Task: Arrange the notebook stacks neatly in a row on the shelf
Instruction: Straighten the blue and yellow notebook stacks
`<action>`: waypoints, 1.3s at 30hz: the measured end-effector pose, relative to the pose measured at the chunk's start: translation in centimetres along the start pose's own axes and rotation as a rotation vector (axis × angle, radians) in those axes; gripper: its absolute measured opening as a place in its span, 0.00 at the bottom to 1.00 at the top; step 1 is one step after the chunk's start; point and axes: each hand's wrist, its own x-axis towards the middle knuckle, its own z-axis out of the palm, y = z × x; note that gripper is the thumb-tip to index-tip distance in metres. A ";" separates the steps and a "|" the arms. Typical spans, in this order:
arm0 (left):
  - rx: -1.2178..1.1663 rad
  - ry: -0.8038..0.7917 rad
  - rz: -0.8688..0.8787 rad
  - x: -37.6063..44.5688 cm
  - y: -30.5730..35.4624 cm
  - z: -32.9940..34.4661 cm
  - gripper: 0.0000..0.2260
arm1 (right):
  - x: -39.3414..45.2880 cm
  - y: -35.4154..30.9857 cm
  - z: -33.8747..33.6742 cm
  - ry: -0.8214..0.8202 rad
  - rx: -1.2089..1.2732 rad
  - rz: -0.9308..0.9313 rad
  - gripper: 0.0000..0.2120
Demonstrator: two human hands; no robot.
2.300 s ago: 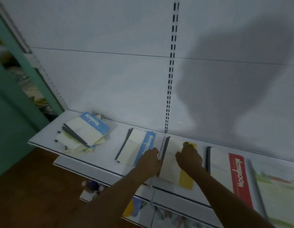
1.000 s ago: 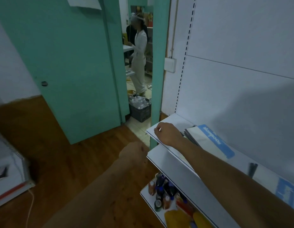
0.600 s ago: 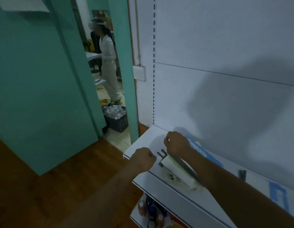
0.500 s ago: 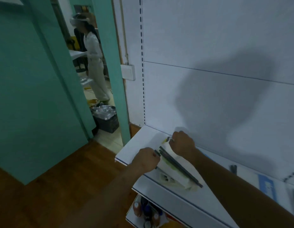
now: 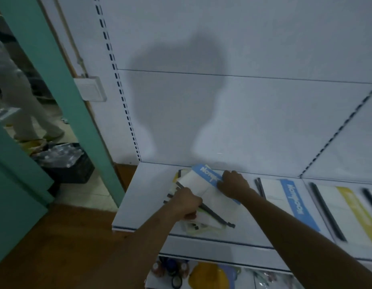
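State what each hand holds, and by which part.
Both grip the messy notebook stack: left hand at its dark-spined left edge, right hand on the top notebook's blue-banded right edge.

An untidy, skewed notebook stack (image 5: 204,197) lies at the shelf (image 5: 139,197) left end; flat blue-banded notebook (image 5: 285,199) and yellow-banded notebook (image 5: 345,211) lie rightward.
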 end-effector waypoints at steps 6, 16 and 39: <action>-0.330 -0.122 -0.103 0.2 0.3 -0.7 0.09 | -1.1 1.5 -0.6 -0.081 0.163 0.086 0.18; -0.370 -0.159 0.047 -0.5 2.2 2.8 0.07 | -5.7 5.0 -3.3 0.134 0.704 0.273 0.19; 0.299 0.061 0.258 2.7 8.8 23.6 0.17 | -4.3 25.7 -0.4 0.067 0.256 0.328 0.20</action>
